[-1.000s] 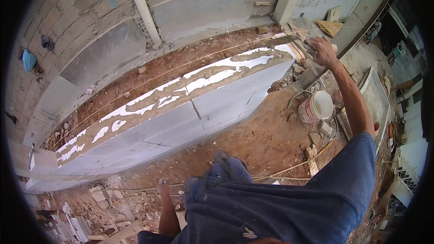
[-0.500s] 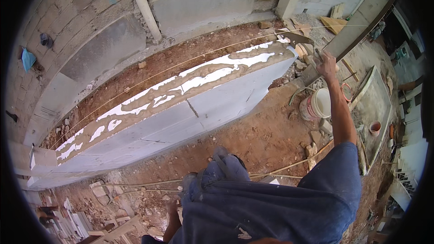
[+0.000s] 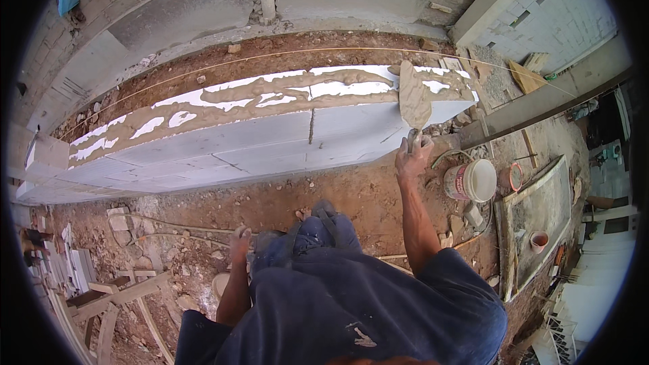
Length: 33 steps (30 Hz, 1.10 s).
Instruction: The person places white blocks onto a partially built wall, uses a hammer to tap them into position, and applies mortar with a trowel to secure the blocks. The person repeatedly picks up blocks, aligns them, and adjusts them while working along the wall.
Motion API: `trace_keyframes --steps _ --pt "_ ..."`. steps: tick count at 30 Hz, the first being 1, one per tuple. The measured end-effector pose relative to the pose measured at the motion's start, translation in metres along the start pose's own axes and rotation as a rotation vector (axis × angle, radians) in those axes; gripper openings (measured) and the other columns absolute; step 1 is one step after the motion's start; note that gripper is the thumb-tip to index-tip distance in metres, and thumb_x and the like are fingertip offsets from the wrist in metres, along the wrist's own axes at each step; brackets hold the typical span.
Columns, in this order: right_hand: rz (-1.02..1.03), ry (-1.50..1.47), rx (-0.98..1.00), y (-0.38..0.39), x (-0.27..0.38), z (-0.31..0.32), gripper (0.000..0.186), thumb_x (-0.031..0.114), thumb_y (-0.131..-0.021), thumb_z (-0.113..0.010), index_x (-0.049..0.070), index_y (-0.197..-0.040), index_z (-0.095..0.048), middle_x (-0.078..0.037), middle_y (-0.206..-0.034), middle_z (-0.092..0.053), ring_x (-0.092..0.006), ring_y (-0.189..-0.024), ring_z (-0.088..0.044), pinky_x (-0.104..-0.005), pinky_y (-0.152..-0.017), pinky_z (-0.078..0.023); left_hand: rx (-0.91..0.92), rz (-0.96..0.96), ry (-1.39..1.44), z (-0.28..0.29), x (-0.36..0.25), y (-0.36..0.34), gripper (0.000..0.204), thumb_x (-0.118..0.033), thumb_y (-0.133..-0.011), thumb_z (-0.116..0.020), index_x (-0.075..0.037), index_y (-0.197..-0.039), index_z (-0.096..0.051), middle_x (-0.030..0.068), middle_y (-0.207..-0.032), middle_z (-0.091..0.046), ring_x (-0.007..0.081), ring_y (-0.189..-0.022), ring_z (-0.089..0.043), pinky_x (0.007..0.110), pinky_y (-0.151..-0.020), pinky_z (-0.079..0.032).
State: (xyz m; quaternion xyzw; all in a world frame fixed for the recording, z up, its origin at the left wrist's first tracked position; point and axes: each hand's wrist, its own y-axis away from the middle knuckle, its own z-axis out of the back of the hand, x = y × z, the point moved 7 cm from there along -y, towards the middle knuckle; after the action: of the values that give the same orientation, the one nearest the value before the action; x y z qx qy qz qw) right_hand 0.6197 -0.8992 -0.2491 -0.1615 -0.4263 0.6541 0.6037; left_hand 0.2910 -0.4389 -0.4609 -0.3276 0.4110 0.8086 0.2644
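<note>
Mortar, brown and wet, lies in ragged ribbons along the top face of the white block course [image 3: 223, 142], whose long axis runs left to right across the view, well to the left of the right hand [image 3: 414, 157]. Right-hand fingers are closed round the handle of a trowel [image 3: 414, 100]; the blade stands directly beyond the fingers, point away from the person, its face coated in mortar and resting at the right-hand end of the course. Blade axis is thus roughly square to the wall's length. A taut string line [image 3: 270, 61] runs parallel to the course, on its far side.

Left hand [image 3: 239, 242] hangs low beside the knee, well short of the wall; whether its fingers are open or curled cannot be told. The right hand is clearly the nearer to the mortar bed. A white bucket [image 3: 471, 180] stands on the earth just right of the right-hand fingers.
</note>
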Motion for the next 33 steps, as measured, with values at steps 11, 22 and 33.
trace_keyframes --steps 11,22,33 --pt "0.102 -0.124 0.777 -0.142 0.109 0.087 0.031 0.028 -0.091 -0.063 0.0 -0.106 -0.066 -0.013 -0.08 -0.061 -0.0274 -0.074 -0.063 -0.0386 -0.069 -0.05 -0.37 0.225 0.093 0.013 0.151 0.077 0.029 -0.019 -0.087 -0.061 0.003 -0.105 -0.069 0.015 -0.084 -0.069 0.0248 -0.072 -0.067 0.037 -0.068 -0.053" --pt "-0.678 -0.412 1.582 -0.202 0.102 -0.005 0.032 0.027 -0.101 -0.04 0.001 -0.101 -0.059 -0.002 -0.068 -0.056 -0.0097 -0.047 -0.053 -0.0268 -0.041 -0.048 -0.355 0.477 0.312 -0.008 0.177 0.084 0.024 -0.017 -0.086 -0.06 -0.001 -0.098 -0.073 0.0065 -0.063 -0.06 0.0164 -0.052 -0.058 0.034 -0.05 -0.049" --pt "0.102 -0.525 0.933 -0.142 0.199 0.014 0.055 0.029 -0.085 -0.067 -0.002 -0.13 -0.055 -0.014 -0.103 -0.063 -0.0239 -0.092 -0.06 -0.0384 -0.084 -0.048 -0.488 0.303 0.158 -0.032 0.131 0.086 0.036 -0.024 -0.084 -0.068 0.002 -0.109 -0.069 0.0217 -0.102 -0.071 0.0332 -0.099 -0.067 0.04 -0.089 -0.051"
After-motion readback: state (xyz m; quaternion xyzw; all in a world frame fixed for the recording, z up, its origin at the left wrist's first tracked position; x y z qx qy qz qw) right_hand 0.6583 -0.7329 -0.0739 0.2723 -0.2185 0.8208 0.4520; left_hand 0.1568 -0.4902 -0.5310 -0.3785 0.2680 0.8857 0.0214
